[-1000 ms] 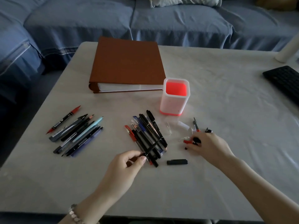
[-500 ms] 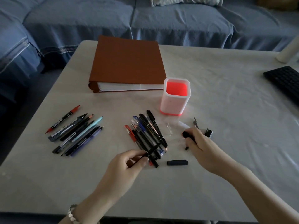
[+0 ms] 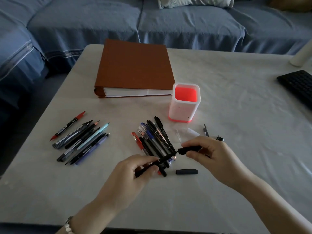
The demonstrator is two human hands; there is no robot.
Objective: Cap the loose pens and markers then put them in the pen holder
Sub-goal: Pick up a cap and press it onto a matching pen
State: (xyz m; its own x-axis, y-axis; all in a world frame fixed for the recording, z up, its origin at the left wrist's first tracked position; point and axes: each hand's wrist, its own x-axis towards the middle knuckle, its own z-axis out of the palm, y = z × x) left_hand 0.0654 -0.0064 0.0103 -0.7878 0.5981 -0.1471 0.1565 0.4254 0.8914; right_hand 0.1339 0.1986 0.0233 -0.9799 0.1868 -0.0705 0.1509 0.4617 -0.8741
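Note:
My left hand (image 3: pixel 135 173) grips a black marker (image 3: pixel 162 161) above the table, its tip pointing up and to the right. My right hand (image 3: pixel 211 154) pinches a black cap (image 3: pixel 189 150) just in front of that tip, a small gap between them. Under my hands lies a pile of several pens and markers (image 3: pixel 153 137). A second group of pens (image 3: pixel 81 141) lies to the left. A loose dark cap (image 3: pixel 186 171) rests on the table by my hands. The white pen holder (image 3: pixel 184 108) with a red inside stands upright behind the pile.
A brown binder (image 3: pixel 135 68) lies behind the holder. More small caps, clear (image 3: pixel 192 132) and dark (image 3: pixel 205 130), lie right of the pile. A black keyboard (image 3: pixel 298 85) sits at the right edge. A blue sofa (image 3: pixel 152 22) runs behind the table.
My right hand picked a black cap off the table and brought it left to the marker's tip. My left hand lifted the marker a little off the pile.

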